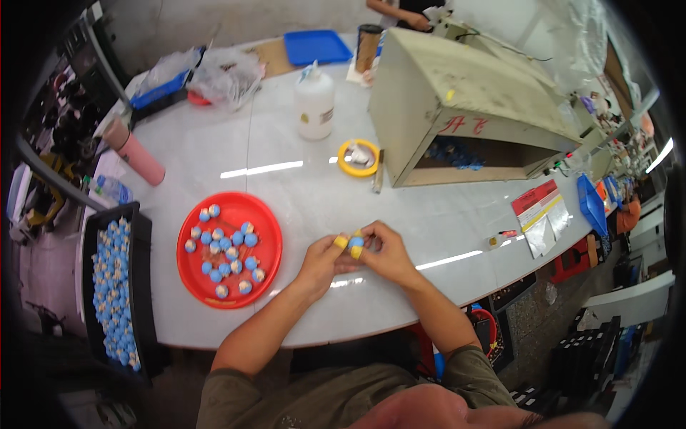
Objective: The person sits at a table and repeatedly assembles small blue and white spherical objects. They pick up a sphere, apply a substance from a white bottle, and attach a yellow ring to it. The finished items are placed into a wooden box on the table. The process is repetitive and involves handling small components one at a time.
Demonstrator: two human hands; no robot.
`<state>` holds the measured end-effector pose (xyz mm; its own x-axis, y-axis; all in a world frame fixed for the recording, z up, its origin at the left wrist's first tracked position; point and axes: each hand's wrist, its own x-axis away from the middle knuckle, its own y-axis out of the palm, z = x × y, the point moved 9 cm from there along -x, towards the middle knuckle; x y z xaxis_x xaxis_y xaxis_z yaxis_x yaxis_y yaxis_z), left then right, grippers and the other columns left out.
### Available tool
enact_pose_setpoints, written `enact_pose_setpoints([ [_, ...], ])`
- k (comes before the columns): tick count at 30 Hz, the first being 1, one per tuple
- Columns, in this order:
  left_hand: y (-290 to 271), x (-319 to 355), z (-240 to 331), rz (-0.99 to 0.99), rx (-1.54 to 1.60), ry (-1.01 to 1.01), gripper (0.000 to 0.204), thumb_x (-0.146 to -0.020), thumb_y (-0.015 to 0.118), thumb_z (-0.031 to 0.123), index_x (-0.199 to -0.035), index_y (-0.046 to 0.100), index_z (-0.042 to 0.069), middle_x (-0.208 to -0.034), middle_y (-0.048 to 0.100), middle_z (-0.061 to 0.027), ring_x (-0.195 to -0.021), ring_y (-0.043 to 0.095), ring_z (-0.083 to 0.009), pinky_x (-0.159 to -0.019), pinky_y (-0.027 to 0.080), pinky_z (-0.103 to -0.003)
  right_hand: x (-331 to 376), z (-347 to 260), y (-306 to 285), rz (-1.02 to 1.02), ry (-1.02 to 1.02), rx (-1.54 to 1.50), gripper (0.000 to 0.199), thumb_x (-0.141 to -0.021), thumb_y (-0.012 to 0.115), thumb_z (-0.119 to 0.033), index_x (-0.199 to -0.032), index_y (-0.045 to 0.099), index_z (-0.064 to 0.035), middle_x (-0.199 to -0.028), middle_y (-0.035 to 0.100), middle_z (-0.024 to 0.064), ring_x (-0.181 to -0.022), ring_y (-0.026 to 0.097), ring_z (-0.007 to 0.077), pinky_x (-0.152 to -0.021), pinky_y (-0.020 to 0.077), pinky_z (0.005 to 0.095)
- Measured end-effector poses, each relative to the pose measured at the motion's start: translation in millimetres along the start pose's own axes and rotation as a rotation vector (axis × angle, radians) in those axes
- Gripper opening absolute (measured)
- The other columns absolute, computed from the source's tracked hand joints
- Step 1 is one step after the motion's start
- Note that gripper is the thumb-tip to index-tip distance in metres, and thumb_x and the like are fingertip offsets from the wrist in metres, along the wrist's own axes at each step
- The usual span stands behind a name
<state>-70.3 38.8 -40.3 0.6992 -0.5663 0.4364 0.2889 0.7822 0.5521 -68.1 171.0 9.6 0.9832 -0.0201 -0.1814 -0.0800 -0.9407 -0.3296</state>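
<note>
Over the white table (300, 193), my left hand (321, 263) and my right hand (386, 254) meet in front of me. Between their fingertips is a small blue ball (356, 242), pinched from both sides. Yellow coverings wrap some of my thumb and finger ends. Left of my hands, a round red tray (274, 236) carries several blue balls with pale, patterned parts. My fingers hide most of the held ball, so its other side does not show.
A black bin (146, 286) full of similar balls stands at the left edge. Beyond my hands are a yellow tape roll (344, 166), a white pump bottle (314, 107) and a large beige box-shaped cabinet (414, 107). A pink flask (139, 157) stands far left; another person's arm (400, 13) shows behind.
</note>
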Motion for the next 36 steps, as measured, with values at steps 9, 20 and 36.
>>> enact_pose_setpoints([
  [9, -10.0, -5.0, 5.0, 0.09, -0.086, 0.141, 0.018, -0.102, 0.059, 0.021, -0.108, 0.062, 0.005, -0.1, 0.07, -0.0066, -0.086, 0.07, -0.0142, -0.068, 0.054, -0.023, 2.1, 33.8, 15.4, -0.073, 0.273, -0.307, 0.018, -0.092, 0.068, -0.016, -0.097, 0.062, 0.0011, -0.082, 0.063, 0.003, -0.074, 0.055, 0.0077, -0.068, 0.049, 0.0252],
  [20, -10.9, -5.5, -0.7, 0.093, -0.129, 0.209, 0.015, -0.1, 0.059, 0.016, -0.105, 0.062, 0.002, -0.094, 0.07, -0.0081, -0.078, 0.07, -0.0151, -0.064, 0.052, -0.023, 10.4, 32.0, 21.7, 0.012, 0.234, -0.005, 0.02, -0.096, 0.053, -0.02, -0.088, 0.05, -0.0023, -0.072, 0.059, 0.0133, -0.064, 0.057, 0.0226, -0.061, 0.0447, 0.0378],
  [36, -11.9, -7.3, -3.3, 0.099, -0.087, 0.226, 0.014, -0.099, 0.061, 0.015, -0.102, 0.063, 0.002, -0.09, 0.07, -0.0086, -0.072, 0.068, -0.0135, -0.07, 0.056, -0.026, 12.5, 11.7, 17.6, 0.082, 0.202, 0.096, 0.025, -0.098, 0.052, -0.023, -0.085, 0.047, -0.003, -0.071, 0.058, 0.0171, -0.064, 0.058, 0.0317, -0.06, 0.0437, 0.0419],
])
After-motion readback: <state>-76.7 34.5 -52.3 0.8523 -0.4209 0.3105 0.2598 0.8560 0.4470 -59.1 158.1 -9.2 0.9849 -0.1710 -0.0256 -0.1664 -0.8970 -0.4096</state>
